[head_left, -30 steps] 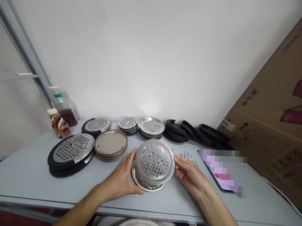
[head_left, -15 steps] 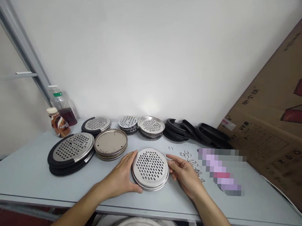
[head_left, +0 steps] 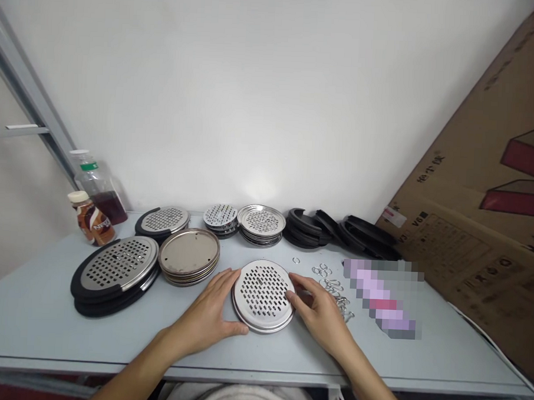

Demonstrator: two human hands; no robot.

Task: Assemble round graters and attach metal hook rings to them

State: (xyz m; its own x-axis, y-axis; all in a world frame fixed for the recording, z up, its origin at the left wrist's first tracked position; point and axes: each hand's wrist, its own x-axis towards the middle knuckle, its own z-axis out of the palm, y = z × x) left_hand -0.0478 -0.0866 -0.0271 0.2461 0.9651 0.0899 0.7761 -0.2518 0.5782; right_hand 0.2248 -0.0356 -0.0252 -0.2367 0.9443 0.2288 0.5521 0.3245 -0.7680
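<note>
A round perforated metal plate (head_left: 265, 297) lies on the table in front of me, seated on a wider metal rim. My left hand (head_left: 213, 315) cups its left side, fingers along the upper edge and thumb at the lower edge. At the right side, my right hand (head_left: 319, 311) grips the plate, with the thumb tip on top and the fingers at the edge. Small metal rings and clips (head_left: 334, 288) lie just beyond the right hand. Left of the plate stands a stack of plain metal discs (head_left: 189, 252).
Black-rimmed perforated plates (head_left: 118, 267) are stacked at left. Behind are small perforated discs (head_left: 221, 217), rimmed metal plates (head_left: 261, 223) and curved black rings (head_left: 307, 228). Two bottles (head_left: 93, 219) stand far left. A cardboard box (head_left: 478, 233) leans at right, near a blurred-out purple item (head_left: 382, 299).
My right hand has closed in on the plate, its thumb now over the top edge. My left hand stays around the left side. The view has shifted slightly to the right.
</note>
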